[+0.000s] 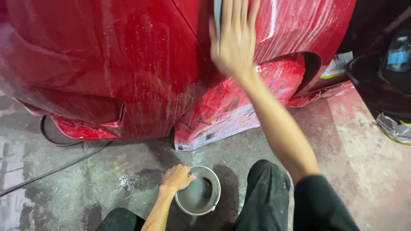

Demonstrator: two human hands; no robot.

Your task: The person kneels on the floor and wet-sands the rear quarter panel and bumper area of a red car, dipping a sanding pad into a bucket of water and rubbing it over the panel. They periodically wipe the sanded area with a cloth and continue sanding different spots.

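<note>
My right hand [233, 38] is pressed flat against the wet red car body panel [128, 55], fingers spread over a thin grey sheet [217, 15] that shows at the hand's left edge; the hand is blurred. My left hand [176, 177] rests low on the rim of a small grey bucket [199, 194] standing on the wet concrete floor [128, 171]. The bucket holds murky water with a dark object in it. My knees in black trousers [265, 196] frame the bucket.
The wheel opening is masked with red printed plastic sheeting [231, 107]. A black hose or cable [55, 169] runs across the floor at the left. A dark vehicle part with taped plastic [385, 85] sits at the right edge.
</note>
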